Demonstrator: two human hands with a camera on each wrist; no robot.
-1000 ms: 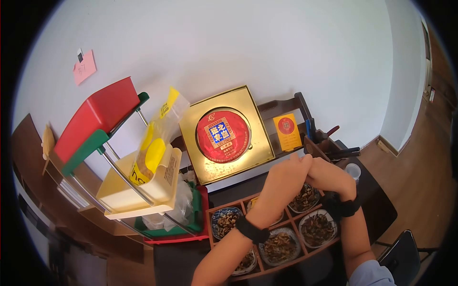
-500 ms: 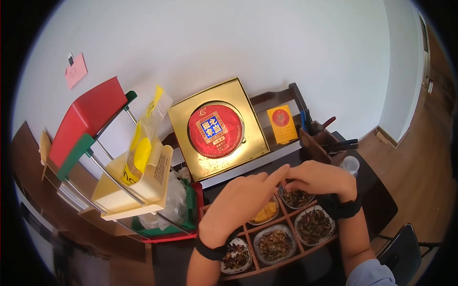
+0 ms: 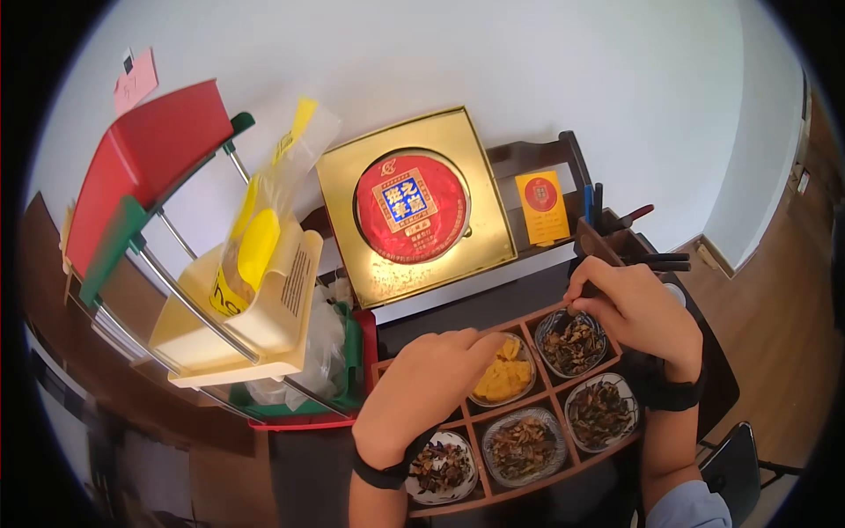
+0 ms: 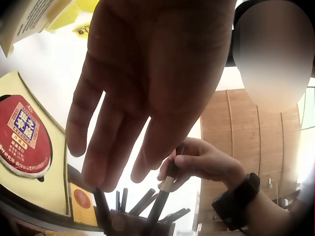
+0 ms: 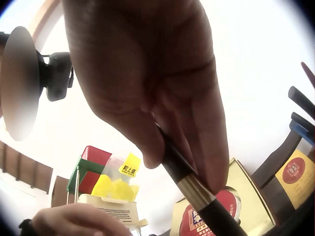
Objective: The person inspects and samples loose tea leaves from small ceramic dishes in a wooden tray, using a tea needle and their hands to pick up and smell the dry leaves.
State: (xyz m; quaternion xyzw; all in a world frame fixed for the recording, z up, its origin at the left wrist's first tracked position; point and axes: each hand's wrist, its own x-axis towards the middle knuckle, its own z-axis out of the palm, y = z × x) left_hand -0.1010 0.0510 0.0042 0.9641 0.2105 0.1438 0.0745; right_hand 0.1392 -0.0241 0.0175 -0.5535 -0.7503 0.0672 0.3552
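My right hand (image 3: 638,312) pinches a dark pen-like stick (image 5: 177,160) with a gold band; only its end shows in the head view. That hand is over the far right of a divided wooden tray (image 3: 554,396). My left hand (image 3: 427,383) holds nothing, its fingers extended in the left wrist view and its fingertips overlapping a dish of yellow pieces (image 3: 502,378). Dishes of dried leafy bits surround this: one under the right hand (image 3: 572,343), others at front right (image 3: 603,412), front middle (image 3: 524,447) and front left (image 3: 442,466). The tray's far left corner is hidden behind my left hand.
A gold box (image 3: 484,220) with a red round package leans at the back, beside a yellow card (image 3: 541,209). A dark holder (image 3: 594,242) with pens stands at back right. The tiered rack (image 3: 132,211) with a yellow-labelled bag (image 3: 255,242) fills the left.
My hands, together over the tray one second ago, have separated. The left has drawn back to the left; the right has shifted right, and the dish of yellow pieces has come into sight.
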